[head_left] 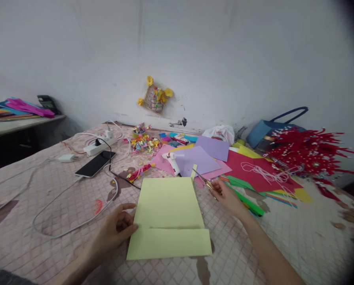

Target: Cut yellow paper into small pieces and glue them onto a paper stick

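A pale yellow sheet of paper lies flat in front of me. Along its near side runs a wide strip of the same paper, set off by a dark line; whether it is cut free or joined at the left I cannot tell. My left hand is at the left edge, thumb on the paper and fingers curled by it. To the right of the sheet, my right hand is closed around the handles of the scissors, blades pointing to the sheet's far right corner. A small yellow scrap lies by the tips.
A white glue gun rests on purple paper beyond the sheet. At left are a phone, a power strip and looping cables. Red paper, white string and a red tinsel-like bundle lie right.
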Motion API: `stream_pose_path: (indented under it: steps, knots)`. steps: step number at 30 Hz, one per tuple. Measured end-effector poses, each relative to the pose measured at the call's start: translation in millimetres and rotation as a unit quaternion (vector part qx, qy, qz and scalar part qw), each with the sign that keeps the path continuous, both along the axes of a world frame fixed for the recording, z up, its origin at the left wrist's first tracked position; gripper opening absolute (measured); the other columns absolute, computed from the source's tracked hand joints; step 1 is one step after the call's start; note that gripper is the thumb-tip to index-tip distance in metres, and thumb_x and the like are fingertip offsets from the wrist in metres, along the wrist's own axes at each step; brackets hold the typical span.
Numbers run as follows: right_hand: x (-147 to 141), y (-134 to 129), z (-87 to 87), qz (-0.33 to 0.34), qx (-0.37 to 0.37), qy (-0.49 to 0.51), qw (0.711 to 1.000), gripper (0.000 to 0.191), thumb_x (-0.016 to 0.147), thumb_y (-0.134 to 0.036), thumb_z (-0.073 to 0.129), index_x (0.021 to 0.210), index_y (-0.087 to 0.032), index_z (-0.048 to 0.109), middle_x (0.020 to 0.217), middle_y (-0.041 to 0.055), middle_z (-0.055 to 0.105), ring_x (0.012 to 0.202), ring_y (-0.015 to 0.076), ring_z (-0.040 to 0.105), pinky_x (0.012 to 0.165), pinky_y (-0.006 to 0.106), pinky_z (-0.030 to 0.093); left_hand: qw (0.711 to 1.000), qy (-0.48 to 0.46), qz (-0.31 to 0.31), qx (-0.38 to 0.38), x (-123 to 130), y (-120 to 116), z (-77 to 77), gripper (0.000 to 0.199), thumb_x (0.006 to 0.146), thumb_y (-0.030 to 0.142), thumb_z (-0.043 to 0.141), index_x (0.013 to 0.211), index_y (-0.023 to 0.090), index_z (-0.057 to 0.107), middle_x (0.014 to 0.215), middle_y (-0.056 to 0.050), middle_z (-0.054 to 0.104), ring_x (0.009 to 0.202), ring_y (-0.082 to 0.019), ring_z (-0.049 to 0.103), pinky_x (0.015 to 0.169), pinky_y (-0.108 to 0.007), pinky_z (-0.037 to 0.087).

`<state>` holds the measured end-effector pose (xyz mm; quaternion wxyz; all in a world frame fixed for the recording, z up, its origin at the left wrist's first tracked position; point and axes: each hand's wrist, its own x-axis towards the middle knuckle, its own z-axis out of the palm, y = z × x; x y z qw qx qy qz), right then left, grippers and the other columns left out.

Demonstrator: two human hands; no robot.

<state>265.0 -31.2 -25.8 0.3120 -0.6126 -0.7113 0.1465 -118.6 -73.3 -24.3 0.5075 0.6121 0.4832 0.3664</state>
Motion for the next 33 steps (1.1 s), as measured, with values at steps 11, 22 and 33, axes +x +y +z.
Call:
stream_pose_path:
  steps: [11,22,33]
  knots:
    - [-20.0,-15.9,19.6,0.001,0.046,-0.026,0.999,0.021,0.084,-0.038,0.041,0.087,-0.019,0.049,0.075,0.0046,0.059,0.064,0.0176,0.055,0.056,0.027,0.043,1.000,-0.004,0.004,0.022,0.8,-1.3,-7.0,0.049,0.067,0.031,0.064,0.108,0.017,0.043,0.062,0.004,0.052,0.054,-0.010,0.049,0.050,-0.021,0.038]
    - [-33.7,-24.1,20.7,0.031,0.018,-0.085,0.996,0.022,0.085,-0.039,0.039,0.075,-0.021,0.041,0.060,-0.0011,0.049,0.053,0.0149,0.046,0.051,0.025,0.032,0.949,0.155,0.136,0.237,12.2,-23.4,7.2,0.033,0.076,0.028,0.055,0.107,0.022,0.048,0.087,-0.004,0.057,0.066,-0.014,0.054,0.060,-0.028,0.048]
    - [-26.4,-75.3,41.5,0.109,-0.072,-0.242,0.961,0.026,0.075,-0.044,0.053,0.082,-0.020,0.048,0.064,0.0002,0.056,0.061,0.0170,0.051,0.056,0.025,0.030,0.901,0.207,-0.246,0.290,63.4,-12.3,38.1,0.023,0.081,0.014,0.047,0.102,0.021,0.053,0.104,-0.005,0.055,0.096,-0.016,0.052,0.085,-0.029,0.044]
